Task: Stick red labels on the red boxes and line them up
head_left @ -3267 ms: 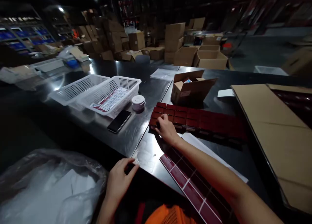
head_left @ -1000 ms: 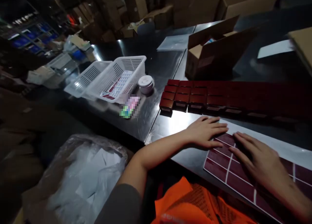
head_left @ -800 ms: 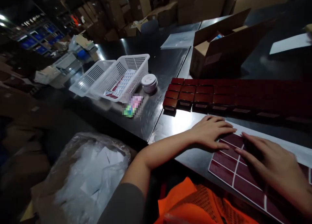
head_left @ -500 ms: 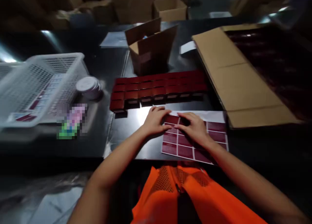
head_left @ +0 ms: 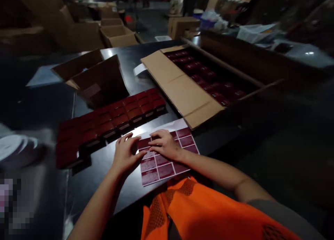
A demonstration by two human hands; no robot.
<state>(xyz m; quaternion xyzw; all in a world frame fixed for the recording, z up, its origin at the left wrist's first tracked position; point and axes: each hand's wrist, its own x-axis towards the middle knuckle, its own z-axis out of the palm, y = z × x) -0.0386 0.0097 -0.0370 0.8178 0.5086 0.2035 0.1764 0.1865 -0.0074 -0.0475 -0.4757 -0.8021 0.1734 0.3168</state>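
A sheet of dark red rectangular labels [head_left: 165,171] with white gaps between them lies on the metal table, close to my body. My right hand [head_left: 165,146] rests over its upper middle, fingers stretched apart and pointing left. At the sheet's left edge is my left hand [head_left: 127,152], its thumb and fingers curved with a gap between them. The left thumb tip reaches over the labels. I see nothing held in either hand, though the right palm hides part of the sheet.
Rows of small dark red boxes [head_left: 112,123] stand beyond my hands. Behind them is an open brown carton [head_left: 104,81]. To the right, a large open carton [head_left: 180,88] holds many similar red boxes. A stack of round white lids or tubs [head_left: 15,149] sits at far left.
My view has swung to the right, so the table's things appear further left and tilted. My left hand has opened a little wider; my right hand still lies on the label sheet.
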